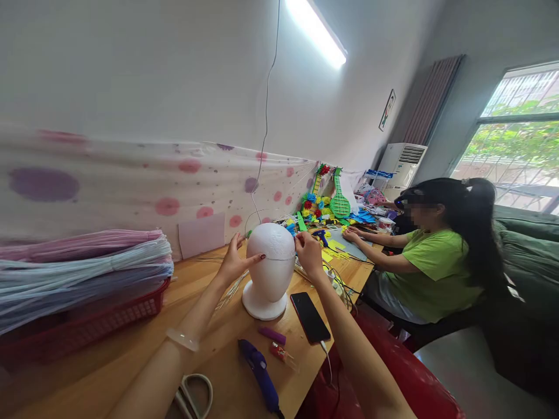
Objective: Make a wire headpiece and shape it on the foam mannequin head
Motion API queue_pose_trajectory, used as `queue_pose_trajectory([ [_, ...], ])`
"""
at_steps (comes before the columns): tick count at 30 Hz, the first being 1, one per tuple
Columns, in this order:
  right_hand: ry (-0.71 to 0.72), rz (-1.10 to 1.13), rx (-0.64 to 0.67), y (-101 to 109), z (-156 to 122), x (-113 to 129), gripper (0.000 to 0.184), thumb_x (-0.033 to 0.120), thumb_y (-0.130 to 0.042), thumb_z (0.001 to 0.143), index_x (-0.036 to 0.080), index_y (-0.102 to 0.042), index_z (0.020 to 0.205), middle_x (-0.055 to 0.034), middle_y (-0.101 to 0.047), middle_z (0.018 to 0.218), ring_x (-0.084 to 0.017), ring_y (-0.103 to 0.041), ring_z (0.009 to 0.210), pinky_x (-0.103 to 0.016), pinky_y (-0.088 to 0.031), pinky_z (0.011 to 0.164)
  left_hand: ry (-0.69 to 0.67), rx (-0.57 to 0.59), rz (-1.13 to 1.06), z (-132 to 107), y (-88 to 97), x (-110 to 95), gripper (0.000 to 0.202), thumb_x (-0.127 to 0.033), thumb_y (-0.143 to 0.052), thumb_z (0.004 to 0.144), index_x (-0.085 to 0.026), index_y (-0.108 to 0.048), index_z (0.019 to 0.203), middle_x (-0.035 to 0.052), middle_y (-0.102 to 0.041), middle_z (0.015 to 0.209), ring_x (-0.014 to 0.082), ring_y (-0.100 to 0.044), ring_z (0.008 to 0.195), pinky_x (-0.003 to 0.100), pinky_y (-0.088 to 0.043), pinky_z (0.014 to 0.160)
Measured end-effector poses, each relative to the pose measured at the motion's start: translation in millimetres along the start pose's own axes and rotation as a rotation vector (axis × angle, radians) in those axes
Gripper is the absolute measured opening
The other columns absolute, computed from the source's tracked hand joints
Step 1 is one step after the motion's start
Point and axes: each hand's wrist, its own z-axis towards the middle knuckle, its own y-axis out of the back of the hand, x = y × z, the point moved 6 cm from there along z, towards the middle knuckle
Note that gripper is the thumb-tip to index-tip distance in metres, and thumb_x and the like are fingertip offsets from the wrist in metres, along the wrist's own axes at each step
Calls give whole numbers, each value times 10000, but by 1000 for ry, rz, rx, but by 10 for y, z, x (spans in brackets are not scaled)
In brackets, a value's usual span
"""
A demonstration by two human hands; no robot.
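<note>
A white foam mannequin head (271, 279) stands upright on its round base on the wooden table. A thin dark wire or line (279, 259) runs across its front. My left hand (236, 261) is at the head's left side, thumb laid over the front near the line, fingers spread apart. On the opposite side, my right hand (308, 255) is closed in a pinch beside the head, where the line ends; its fingertips are partly hidden. Nearer me lie a blue glue gun (261, 372), a purple stick-like piece (272, 335) and a small red-labelled item (282, 352).
A phone (311, 317) with a white cable lies by my right forearm. Scissors (194, 396) are at the front. A red basket (109, 326) of pipe cleaners (87, 262) stands left. A co-worker (437, 262) sits at right, near paper crafts (340, 201) and cables.
</note>
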Motion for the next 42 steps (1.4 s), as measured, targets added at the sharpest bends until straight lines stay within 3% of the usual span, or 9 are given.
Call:
queue_pose_trajectory([
  [3, -15, 36, 3, -13, 7, -36, 159, 234, -515, 855, 193, -667, 833, -82, -745, 810, -226, -680, 756, -296, -435, 679, 16, 39, -76, -18, -59, 20, 1197, -594, -865, 564, -155, -270, 1506, 253, -313, 1563, 352, -308, 1454, 473, -311, 1162],
  [6, -26, 72, 9, -18, 20, -73, 154, 238, -528, 849, 193, -675, 841, -70, -753, 825, -217, -695, 772, -298, -464, 706, 33, 55, -138, 25, -79, 14, 1137, -683, -784, 622, -186, -273, 1508, 240, -234, 1601, 360, -335, 1443, 468, -392, 1113],
  [8, -31, 91, 18, -20, 38, -97, 149, 236, -540, 853, 188, -680, 839, -64, -752, 824, -212, -698, 774, -301, -478, 713, 30, 49, -147, 63, -79, 5, 1169, -678, -809, 587, -207, -269, 1511, 219, -172, 1626, 365, -280, 1467, 478, -371, 1128],
  [12, -47, 115, 37, -32, 76, -157, 120, 229, -583, 889, 161, -676, 855, -48, -730, 842, -191, -687, 804, -326, -507, 759, 15, 59, -150, 100, -103, 31, 1173, -642, -869, 503, -184, -370, 1461, 212, -254, 1605, 358, -298, 1460, 452, -325, 1163],
  [15, -64, 145, 85, -80, 72, -217, 166, 301, -619, 928, 142, -659, 911, -25, -698, 884, -160, -668, 815, -356, -539, 793, 14, 57, -154, 101, -105, 71, 1124, -641, -858, 525, -167, -402, 1436, 222, -283, 1590, 359, -322, 1448, 444, -340, 1156],
  [20, -133, 228, 174, -167, 46, -341, 241, 348, -604, 949, 142, -639, 1072, -50, -674, 1026, -164, -663, 869, -362, -570, 779, -1, 41, -130, 104, -81, 46, 1057, -547, -890, 554, -167, -415, 1418, 204, -283, 1595, 341, -244, 1484, 460, -224, 1211],
  [27, -249, 371, 277, -224, 52, -439, 281, 349, -597, 954, 153, -615, 1155, -66, -660, 1095, -172, -664, 892, -358, -582, 765, 2, 65, -148, 84, -95, 20, 1078, -574, -874, 560, -153, -385, 1424, 219, -282, 1590, 337, -285, 1465, 454, -289, 1187],
  [34, -259, 399, 262, -257, 29, -464, 286, 354, -597, 952, 160, -616, 1162, -70, -655, 1121, -182, -661, 921, -371, -579, 788, -2, 58, -157, 92, -91, 51, 1037, -572, -869, 575, -182, -404, 1416, 202, -282, 1593, 350, -320, 1446, 454, -357, 1151],
  [42, -216, 255, 209, -212, 43, -402, 258, 351, -596, 954, 153, -631, 1117, -61, -666, 1076, -168, -661, 884, -356, -575, 771, -8, 66, -147, 89, -92, 69, 1110, -611, -871, 534, -171, -377, 1426, 214, -268, 1593, 346, -333, 1434, 453, -355, 1150],
])
